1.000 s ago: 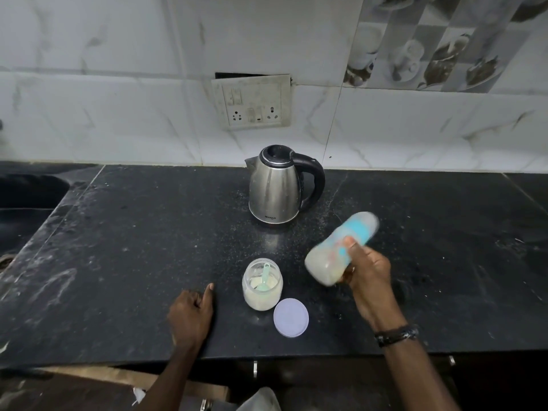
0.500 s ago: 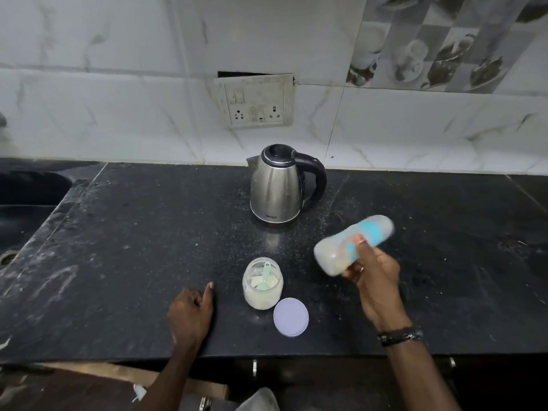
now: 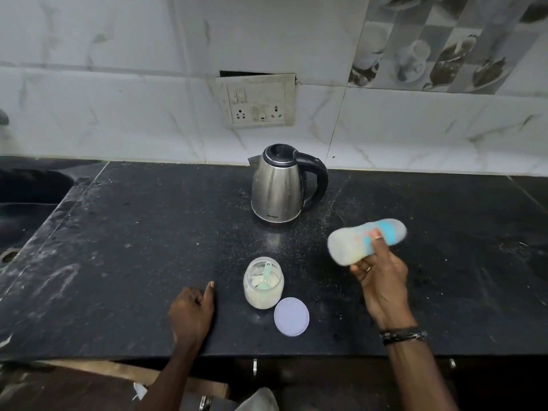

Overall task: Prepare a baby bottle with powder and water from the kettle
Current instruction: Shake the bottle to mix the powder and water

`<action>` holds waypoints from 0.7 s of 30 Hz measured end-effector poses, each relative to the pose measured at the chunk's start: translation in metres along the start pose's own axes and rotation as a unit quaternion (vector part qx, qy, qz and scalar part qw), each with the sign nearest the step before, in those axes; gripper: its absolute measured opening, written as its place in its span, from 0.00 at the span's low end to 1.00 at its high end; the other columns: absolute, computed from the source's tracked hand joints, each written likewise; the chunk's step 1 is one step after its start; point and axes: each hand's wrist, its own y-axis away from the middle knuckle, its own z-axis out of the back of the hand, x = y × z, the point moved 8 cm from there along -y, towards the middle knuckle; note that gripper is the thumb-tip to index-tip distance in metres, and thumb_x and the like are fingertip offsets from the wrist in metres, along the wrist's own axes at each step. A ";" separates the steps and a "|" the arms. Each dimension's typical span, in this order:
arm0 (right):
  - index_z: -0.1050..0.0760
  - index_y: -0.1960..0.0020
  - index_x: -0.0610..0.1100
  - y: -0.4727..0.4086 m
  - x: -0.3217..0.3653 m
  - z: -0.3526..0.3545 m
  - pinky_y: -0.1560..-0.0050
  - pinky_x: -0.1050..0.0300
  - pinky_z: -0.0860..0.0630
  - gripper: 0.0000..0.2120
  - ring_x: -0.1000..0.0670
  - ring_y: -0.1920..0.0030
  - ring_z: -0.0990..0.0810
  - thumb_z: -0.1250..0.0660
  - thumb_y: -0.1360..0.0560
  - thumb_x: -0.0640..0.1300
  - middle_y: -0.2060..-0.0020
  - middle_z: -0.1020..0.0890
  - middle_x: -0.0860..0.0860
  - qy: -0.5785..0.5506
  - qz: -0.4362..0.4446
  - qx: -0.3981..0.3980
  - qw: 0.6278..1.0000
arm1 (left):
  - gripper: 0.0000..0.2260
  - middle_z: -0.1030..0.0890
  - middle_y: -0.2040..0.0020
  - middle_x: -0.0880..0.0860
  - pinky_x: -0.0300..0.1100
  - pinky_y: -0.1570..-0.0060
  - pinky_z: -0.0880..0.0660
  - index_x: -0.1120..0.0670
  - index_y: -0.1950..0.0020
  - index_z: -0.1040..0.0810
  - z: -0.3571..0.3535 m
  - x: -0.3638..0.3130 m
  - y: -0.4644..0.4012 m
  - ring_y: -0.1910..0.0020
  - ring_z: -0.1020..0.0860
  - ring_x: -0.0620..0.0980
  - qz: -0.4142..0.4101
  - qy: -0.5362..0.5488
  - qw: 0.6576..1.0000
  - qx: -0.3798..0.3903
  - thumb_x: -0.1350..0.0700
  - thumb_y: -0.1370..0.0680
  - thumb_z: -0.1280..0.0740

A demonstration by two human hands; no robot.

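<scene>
Pale, milky plastic with a blue band marks the baby bottle (image 3: 353,243), which is blurred and lies tilted in the air above the counter, its blue-capped end pointing up and away to the right. The right hand (image 3: 382,280) grips it from below and behind, fingers (image 3: 378,237) curled over the blue band and thumb tucked under the pale body; a ring shows on one finger and a dark braided wristband (image 3: 404,336) circles the wrist.

Left of those fingers, apart from them, an open powder jar (image 3: 263,292) stands upright on the counter with a light green scoop (image 3: 265,277) resting in the powder. Its round lilac lid (image 3: 291,316) lies flat, touching or just beside the jar's near right side.

Beyond the jar, a steel kettle (image 3: 277,188) with a black handle stands closed.

The left hand (image 3: 191,314) rests on the black stone counter (image 3: 118,247) left of the jar, fingers curled under loosely and holding nothing, thumb stretched forward.

On the tiled wall behind the kettle hangs a switch-and-socket plate (image 3: 257,100).
</scene>
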 end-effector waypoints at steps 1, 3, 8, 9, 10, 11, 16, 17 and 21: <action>0.18 0.53 0.41 0.003 -0.004 -0.006 0.71 0.60 0.22 0.31 0.50 0.64 0.18 0.22 0.43 0.64 0.61 0.14 0.45 0.041 -0.001 0.036 0.998 | 0.24 0.26 0.73 0.53 0.47 0.67 0.30 0.58 0.74 0.30 0.001 0.000 0.000 0.73 0.26 0.53 -0.002 -0.004 1.000 -0.002 0.52 0.22 0.27; 0.17 0.54 0.40 0.012 -0.008 -0.017 0.68 0.57 0.22 0.30 0.49 0.64 0.17 0.21 0.44 0.63 0.61 0.14 0.43 0.085 0.017 0.098 0.991 | 0.24 0.26 0.73 0.53 0.47 0.67 0.29 0.57 0.74 0.30 0.001 0.001 -0.003 0.73 0.26 0.54 -0.003 -0.010 1.000 -0.004 0.51 0.21 0.27; 0.19 0.52 0.41 0.005 -0.010 -0.001 0.70 0.60 0.23 0.22 0.49 0.64 0.19 0.25 0.35 0.57 0.62 0.14 0.47 0.030 -0.015 0.042 0.999 | 0.24 0.25 0.72 0.53 0.49 0.66 0.27 0.57 0.73 0.30 -0.003 0.007 -0.002 0.72 0.26 0.53 0.011 -0.008 1.000 0.002 0.49 0.21 0.28; 0.19 0.50 0.39 0.008 -0.014 -0.007 0.69 0.58 0.22 0.26 0.48 0.63 0.18 0.22 0.37 0.58 0.61 0.14 0.45 0.068 -0.020 0.080 0.994 | 0.24 0.25 0.72 0.53 0.49 0.66 0.27 0.57 0.73 0.29 -0.002 0.008 -0.002 0.72 0.26 0.53 0.012 -0.007 1.000 -0.002 0.49 0.21 0.28; 0.18 0.50 0.38 0.012 -0.014 -0.012 0.67 0.56 0.21 0.28 0.47 0.61 0.16 0.21 0.39 0.58 0.59 0.14 0.43 0.088 -0.017 0.113 0.990 | 0.24 0.25 0.72 0.53 0.49 0.66 0.27 0.57 0.73 0.29 -0.001 0.007 -0.003 0.72 0.26 0.53 0.010 -0.006 1.000 -0.005 0.49 0.21 0.28; 0.17 0.51 0.38 0.012 -0.014 -0.010 0.63 0.54 0.20 0.27 0.47 0.60 0.16 0.20 0.40 0.58 0.58 0.14 0.43 0.072 -0.014 0.116 0.991 | 0.24 0.25 0.72 0.53 0.49 0.66 0.27 0.57 0.73 0.30 0.000 0.007 -0.004 0.72 0.26 0.53 0.008 -0.005 1.000 -0.004 0.50 0.21 0.27; 0.17 0.52 0.42 0.003 -0.005 0.003 0.62 0.56 0.19 0.24 0.49 0.59 0.16 0.21 0.39 0.58 0.57 0.14 0.45 0.012 -0.032 0.106 0.994 | 0.24 0.25 0.72 0.53 0.50 0.66 0.25 0.57 0.73 0.29 -0.003 0.008 -0.002 0.72 0.25 0.53 0.011 0.004 1.000 0.003 0.49 0.21 0.28; 0.18 0.51 0.41 0.007 -0.009 -0.002 0.61 0.53 0.18 0.30 0.47 0.59 0.16 0.19 0.44 0.60 0.56 0.14 0.42 0.070 -0.032 0.136 0.988 | 0.24 0.25 0.72 0.53 0.49 0.66 0.26 0.58 0.73 0.29 -0.003 0.009 -0.003 0.72 0.25 0.52 0.011 0.001 1.000 0.001 0.49 0.21 0.28; 0.16 0.54 0.42 0.007 -0.005 0.005 0.64 0.57 0.18 0.19 0.54 0.66 0.20 0.20 0.37 0.54 0.60 0.17 0.46 -0.027 -0.016 0.101 0.994 | 0.24 0.25 0.73 0.53 0.48 0.67 0.28 0.58 0.73 0.29 -0.002 0.006 -0.004 0.72 0.26 0.53 0.008 0.001 1.000 0.003 0.50 0.21 0.27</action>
